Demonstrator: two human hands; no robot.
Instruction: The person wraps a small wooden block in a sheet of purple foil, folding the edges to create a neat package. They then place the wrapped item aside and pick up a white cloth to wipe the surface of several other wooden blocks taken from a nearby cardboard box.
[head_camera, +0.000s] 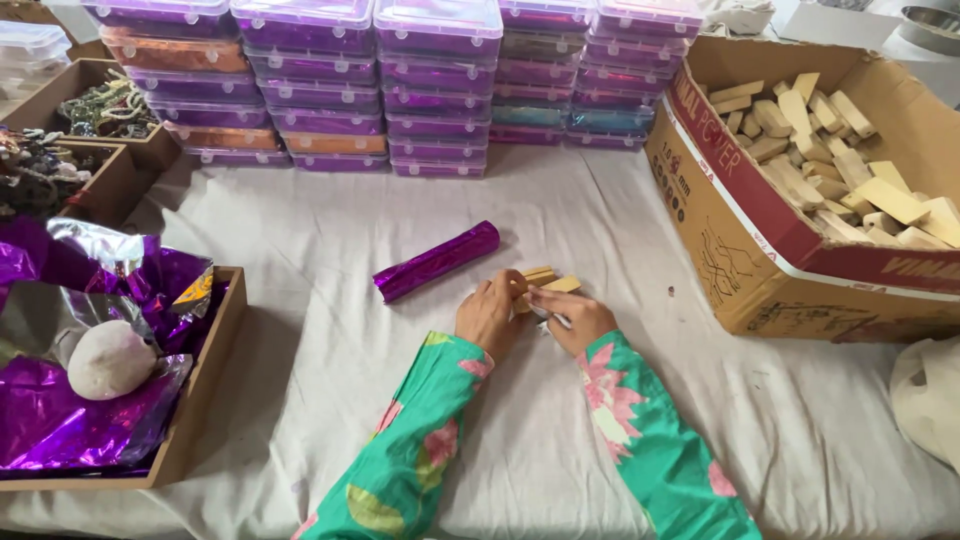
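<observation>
My left hand and my right hand meet at the middle of the white cloth, both with fingers closed on a small stack of pale wooden blocks. The blocks lie flat between the fingertips, partly hidden by the fingers. Both forearms wear green sleeves with pink flowers. A roll of shiny purple foil lies on the cloth just left of and beyond my left hand, not touched.
A cardboard box full of wooden blocks stands at the right. Stacked purple plastic cases line the back. At left, a wooden tray holds crumpled purple foil and a pale dough-like lump. Small boxes of trinkets sit far left.
</observation>
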